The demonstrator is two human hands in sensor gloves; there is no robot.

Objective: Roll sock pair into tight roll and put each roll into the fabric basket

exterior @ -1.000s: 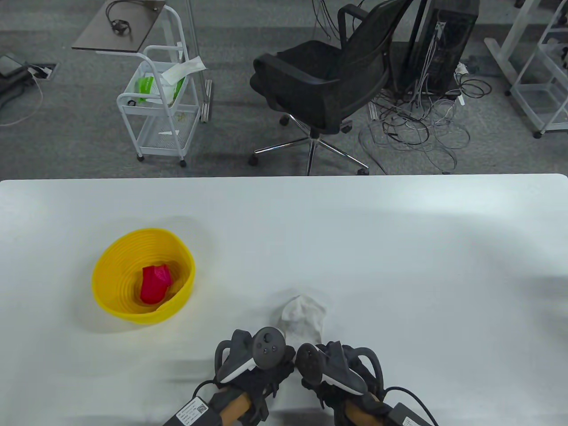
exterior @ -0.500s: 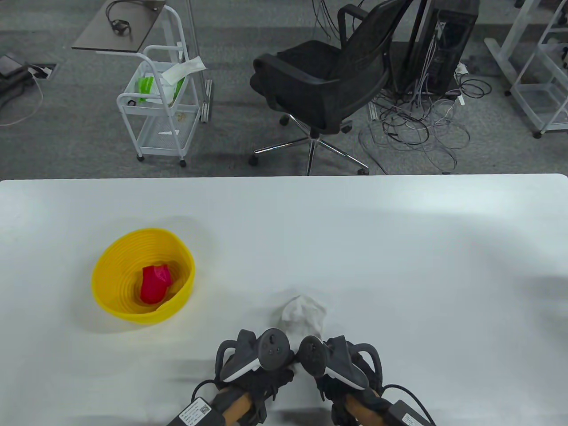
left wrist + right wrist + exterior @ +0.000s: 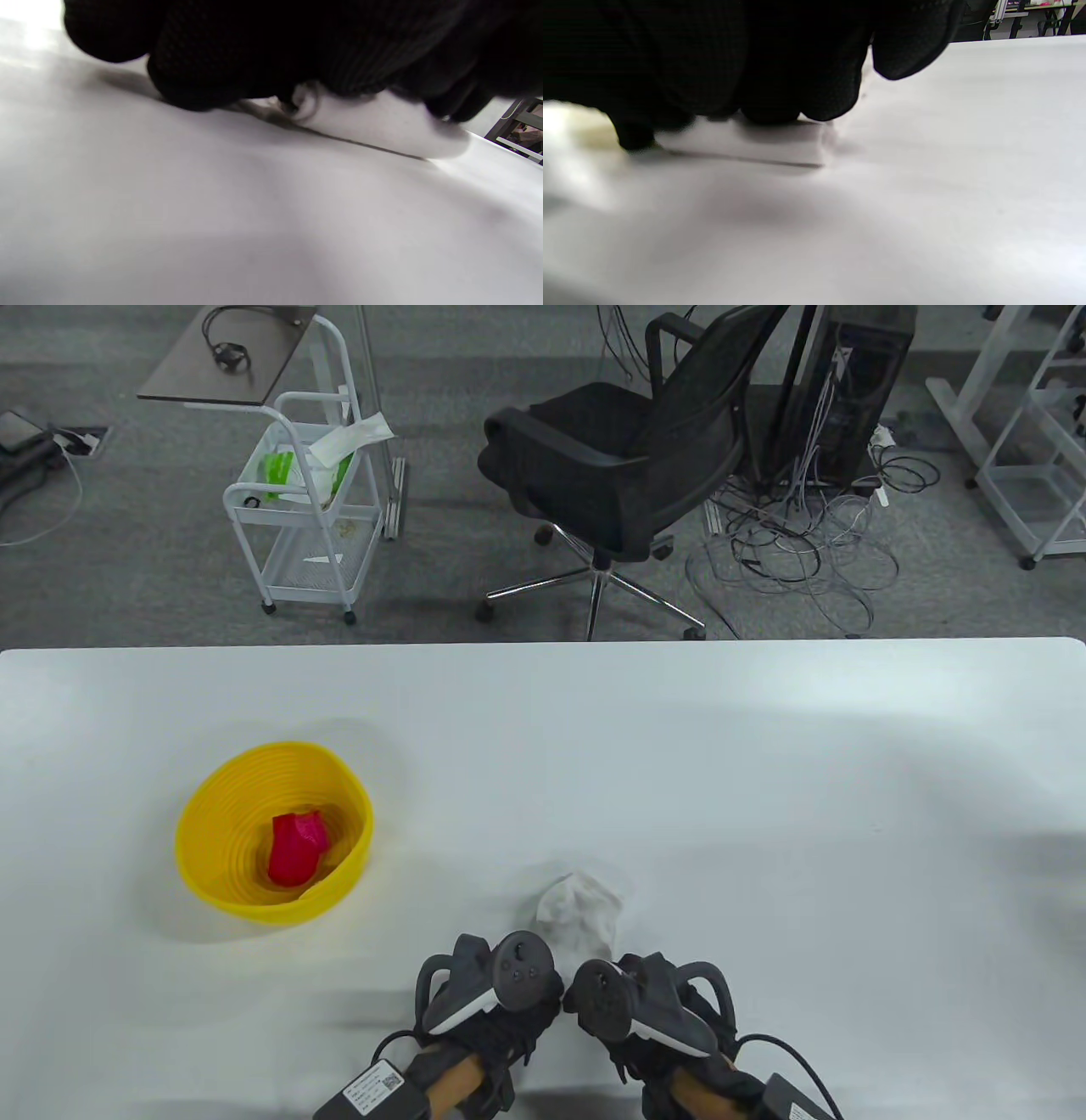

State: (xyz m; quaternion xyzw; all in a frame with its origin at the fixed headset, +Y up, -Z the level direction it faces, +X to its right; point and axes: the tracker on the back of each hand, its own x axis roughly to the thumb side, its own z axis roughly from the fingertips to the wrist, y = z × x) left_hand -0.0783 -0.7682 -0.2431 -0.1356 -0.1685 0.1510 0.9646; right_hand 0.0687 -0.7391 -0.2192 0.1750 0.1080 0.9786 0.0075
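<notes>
A white sock pair (image 3: 577,909) lies crumpled on the white table (image 3: 764,780) near its front edge, its near end hidden under my hands. My left hand (image 3: 496,988) and right hand (image 3: 635,997) sit side by side over that end. In the left wrist view, curled black fingers (image 3: 237,63) grip the sock (image 3: 382,127) at a rolled lip. In the right wrist view, the fingertips (image 3: 780,97) hold the sock (image 3: 746,142) down against the table. To the left stands a yellow basket (image 3: 229,806) with a red sock roll (image 3: 295,848) inside.
Beyond the table's far edge are a black office chair (image 3: 611,466), a white wire cart (image 3: 305,509) and tangled cables (image 3: 797,543) on the grey floor. Bare tabletop stretches to the right and behind the sock.
Both hands have drawn slightly closer together over the sock's near end. The exposed part of the sock has bunched up a little more.
</notes>
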